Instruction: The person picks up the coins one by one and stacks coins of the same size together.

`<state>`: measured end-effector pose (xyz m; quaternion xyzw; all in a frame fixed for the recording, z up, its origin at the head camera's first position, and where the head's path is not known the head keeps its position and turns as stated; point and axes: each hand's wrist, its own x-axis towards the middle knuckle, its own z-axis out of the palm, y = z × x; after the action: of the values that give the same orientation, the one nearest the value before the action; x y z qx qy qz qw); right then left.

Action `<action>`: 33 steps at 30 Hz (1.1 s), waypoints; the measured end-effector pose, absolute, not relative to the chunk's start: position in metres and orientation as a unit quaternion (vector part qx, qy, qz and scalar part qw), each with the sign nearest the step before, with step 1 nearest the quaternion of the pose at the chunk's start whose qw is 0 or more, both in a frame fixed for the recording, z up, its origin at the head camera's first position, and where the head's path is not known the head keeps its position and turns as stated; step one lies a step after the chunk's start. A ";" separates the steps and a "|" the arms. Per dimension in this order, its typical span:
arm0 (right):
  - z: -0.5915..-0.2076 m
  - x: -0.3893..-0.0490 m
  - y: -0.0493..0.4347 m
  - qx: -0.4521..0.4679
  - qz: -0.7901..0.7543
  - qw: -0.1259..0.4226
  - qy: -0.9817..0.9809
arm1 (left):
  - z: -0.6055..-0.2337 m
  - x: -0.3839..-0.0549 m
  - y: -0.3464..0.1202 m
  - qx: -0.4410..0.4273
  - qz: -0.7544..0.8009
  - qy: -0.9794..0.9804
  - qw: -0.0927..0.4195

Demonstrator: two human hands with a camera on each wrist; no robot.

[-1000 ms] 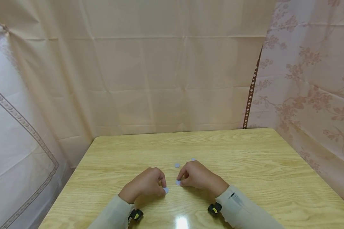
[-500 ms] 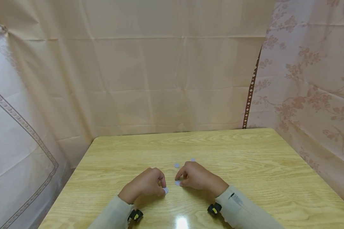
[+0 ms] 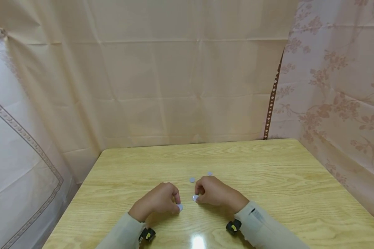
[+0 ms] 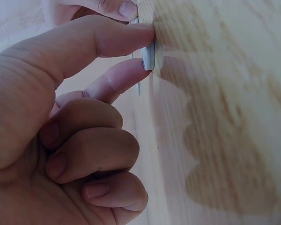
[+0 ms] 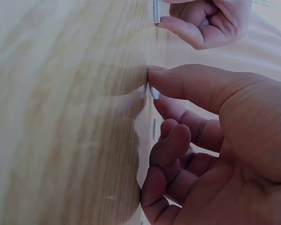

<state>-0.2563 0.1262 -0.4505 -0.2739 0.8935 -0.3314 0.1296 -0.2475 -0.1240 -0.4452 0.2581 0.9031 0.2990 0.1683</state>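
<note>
My left hand (image 3: 158, 201) pinches small pale grey round discs (image 3: 180, 207) by their edges between thumb and index finger. In the left wrist view these discs (image 4: 149, 57) look like a thin stack standing on the table, with the other three fingers curled into the palm. To the right, my right hand (image 3: 216, 192) pinches another pale disc (image 3: 195, 197) between thumb and index finger. That disc (image 5: 154, 92) is tilted with one edge up in the right wrist view, partly hidden by the thumb. The two hands are a short gap apart.
Two more pale discs lie flat beyond the hands: one disc (image 3: 192, 180) near the middle, another disc (image 3: 210, 173) just behind the right hand. The wooden table (image 3: 137, 162) ends at a beige curtain (image 3: 180, 86). A light glare shows on its near part.
My right index finger has drawn back toward the thumb, and the disc under it has gone from lying flat to tilted, slightly to the right. The left hand has stayed still.
</note>
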 end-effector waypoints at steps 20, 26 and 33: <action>-0.454 -0.259 0.130 -0.263 -0.340 0.127 0.894 | -0.446 -0.247 -0.125 0.257 0.297 0.904 0.169; -0.456 -0.260 0.131 -0.270 -0.339 0.127 0.892 | -0.444 -0.246 -0.124 0.254 0.296 0.905 0.170; -0.457 -0.262 0.131 -0.282 -0.337 0.121 0.890 | -0.443 -0.245 -0.124 0.255 0.297 0.904 0.170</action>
<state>-0.2619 0.1309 -0.4570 -0.2816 0.8903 -0.3369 0.1209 -0.2450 -0.1237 -0.4429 0.2547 0.9044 0.2971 0.1699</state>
